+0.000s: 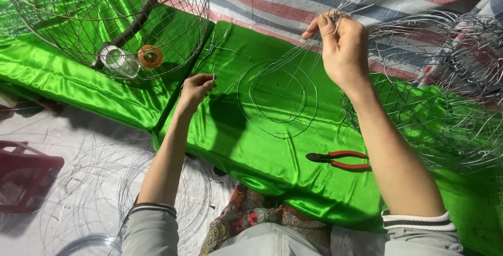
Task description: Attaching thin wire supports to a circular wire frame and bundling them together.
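Note:
My right hand [343, 46] is raised over the green satin cushion [246, 146], fingers pinched on a bundle of thin silver wires [314, 52] that fan down to the cloth. My left hand [196, 88] is lower and to the left, fingertips closed on a single wire strand near the cushion's left part. Between the hands two wire rings [277, 99], one inside the other, lie flat on the green cloth.
Red-handled cutters [340, 160] lie on the cushion near my right forearm. A round wire cage frame [110, 20] holding a white spool [120, 62] and an orange spool [150, 57] stands at upper left. Finished wire baskets [445, 93] pile at right. Wire hoops [105, 198] cover the floor.

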